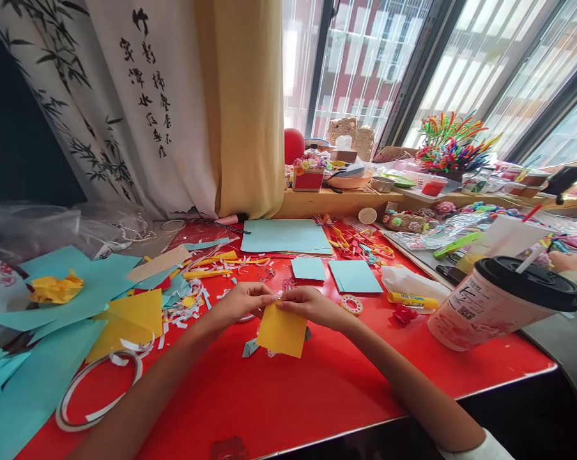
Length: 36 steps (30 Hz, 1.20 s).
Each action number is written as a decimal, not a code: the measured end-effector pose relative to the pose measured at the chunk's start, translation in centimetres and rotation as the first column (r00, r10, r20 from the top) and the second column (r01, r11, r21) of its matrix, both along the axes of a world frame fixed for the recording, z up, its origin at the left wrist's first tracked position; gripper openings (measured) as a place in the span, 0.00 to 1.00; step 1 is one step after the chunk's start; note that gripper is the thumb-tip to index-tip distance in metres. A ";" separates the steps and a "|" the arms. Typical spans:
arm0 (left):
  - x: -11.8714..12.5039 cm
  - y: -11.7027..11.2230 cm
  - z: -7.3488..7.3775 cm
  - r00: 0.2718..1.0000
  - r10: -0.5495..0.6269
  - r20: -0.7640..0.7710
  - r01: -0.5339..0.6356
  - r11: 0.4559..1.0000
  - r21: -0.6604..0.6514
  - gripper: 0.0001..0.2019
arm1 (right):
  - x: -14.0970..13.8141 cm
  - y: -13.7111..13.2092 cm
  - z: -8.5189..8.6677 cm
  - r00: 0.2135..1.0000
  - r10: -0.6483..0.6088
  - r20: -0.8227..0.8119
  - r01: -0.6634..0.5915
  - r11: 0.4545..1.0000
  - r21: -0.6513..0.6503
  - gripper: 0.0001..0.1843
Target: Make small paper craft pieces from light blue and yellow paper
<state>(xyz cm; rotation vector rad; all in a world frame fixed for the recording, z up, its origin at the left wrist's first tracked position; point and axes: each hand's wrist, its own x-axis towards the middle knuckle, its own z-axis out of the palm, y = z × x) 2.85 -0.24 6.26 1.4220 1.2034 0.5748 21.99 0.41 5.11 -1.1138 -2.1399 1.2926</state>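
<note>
A square of yellow paper (282, 332) hangs from my fingertips above the red table (269, 402). My left hand (250, 299) pinches its upper edge, and my right hand (312, 305) grips the same edge just beside it. The thumbs and fingers of both hands almost meet there; what lies between the fingertips is too small to make out. Partly behind the sheet lies a small folded blue paper piece (250, 348). Beyond my hands lie a small blue paper square (308, 269) and a larger blue square (355, 276), with a small tape roll (351, 305) close to my right hand.
A lidded paper cup (494, 306) with a straw stands at the right, near a yellow glue stick (413, 300). Blue sheets (287, 236) are stacked at the back. Paper scraps (185, 306) and a large tape ring (62, 409) lie left. A person's hand (567, 262) shows far right.
</note>
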 end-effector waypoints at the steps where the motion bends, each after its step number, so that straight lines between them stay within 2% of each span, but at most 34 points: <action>1: 0.0 0.0 0.0 1.000 -0.008 0.013 0.008 1.000 0.002 0.13 | 0.0 0.0 0.1 1.000 -0.001 0.008 0.001 1.000 0.001 0.18; 8: 0.3 -0.4 0.8 1.000 -0.019 0.010 0.019 1.000 0.010 0.13 | 0.2 -0.1 0.3 0.999 0.053 0.007 -0.053 0.999 -0.008 0.20; 13: 0.0 0.1 -0.4 0.995 -0.094 0.014 0.093 0.993 0.066 0.14 | 0.1 0.1 0.2 1.000 0.003 0.024 -0.004 0.999 0.041 0.21; 17: -0.3 0.6 -1.5 0.974 -0.228 0.011 0.228 0.973 0.036 0.13 | -0.1 0.1 0.2 0.998 0.055 -0.028 -0.057 0.996 -0.062 0.18; 20: -0.3 0.4 -1.2 0.971 -0.240 0.007 0.239 0.971 0.020 0.13 | -0.2 0.0 0.3 0.997 0.052 -0.057 -0.059 0.991 -0.120 0.18; 23: -0.2 -0.1 -0.4 0.977 -0.211 0.022 0.209 0.977 0.051 0.13 | 0.0 -0.1 0.5 0.999 0.029 -0.042 -0.031 0.998 -0.052 0.18; 28: -0.4 -0.4 0.5 0.979 -0.202 0.019 0.201 0.977 0.067 0.12 | 0.3 0.0 0.7 0.991 0.132 0.025 -0.132 0.991 -0.011 0.15; 33: -1.1 0.0 0.1 0.938 -0.341 -0.055 0.342 0.940 0.005 0.13 | 0.1 -0.2 0.9 0.987 0.155 0.028 -0.156 0.987 0.041 0.14; 36: -1.0 -0.1 0.1 0.933 -0.352 -0.072 0.351 0.936 -0.026 0.12 | 0.1 -0.2 0.8 0.989 0.148 0.016 -0.149 0.986 0.075 0.15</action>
